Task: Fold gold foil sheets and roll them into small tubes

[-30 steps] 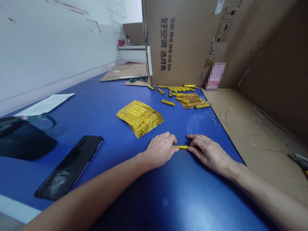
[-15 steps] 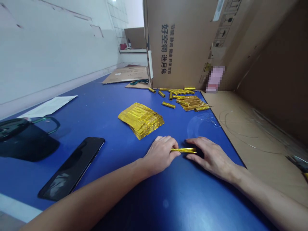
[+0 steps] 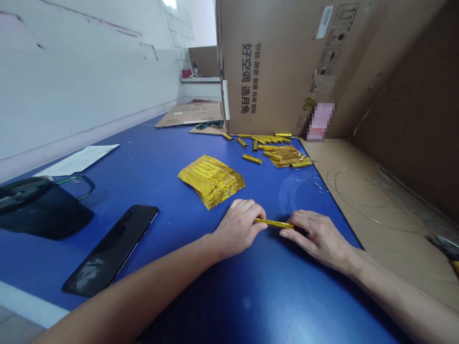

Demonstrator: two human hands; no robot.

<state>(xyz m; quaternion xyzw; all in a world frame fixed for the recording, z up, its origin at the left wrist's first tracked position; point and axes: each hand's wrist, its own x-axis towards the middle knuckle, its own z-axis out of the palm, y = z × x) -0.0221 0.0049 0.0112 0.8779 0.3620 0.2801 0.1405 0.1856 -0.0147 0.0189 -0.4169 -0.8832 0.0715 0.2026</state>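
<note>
A narrow piece of rolled gold foil paper [image 3: 275, 223] spans the gap between my two hands, just above the blue table. My left hand [image 3: 239, 225] is closed, pinching its left end between thumb and fingers. At the other end, my right hand [image 3: 317, 236] has its thumb and curled fingers around the tip; the exact contact is partly hidden. Beyond my left hand lies a fanned stack of flat gold foil papers [image 3: 211, 180]. Farther back are several small gold foil rolls [image 3: 252, 159], some lying on another few flat gold sheets [image 3: 285, 154].
A black phone [image 3: 111, 248] and a dark lidded mug [image 3: 46, 210] are at left on the blue table [image 3: 161, 162], with white paper [image 3: 77, 160] behind them. A large cardboard box [image 3: 272, 71] stands at the back. Clear thread [image 3: 310, 180] lies loose at right.
My right hand has closed in on the foil paper's right end, its fingers now at the tip. The foil looks narrower. My left hand keeps its pinch. The view has shifted slightly.
</note>
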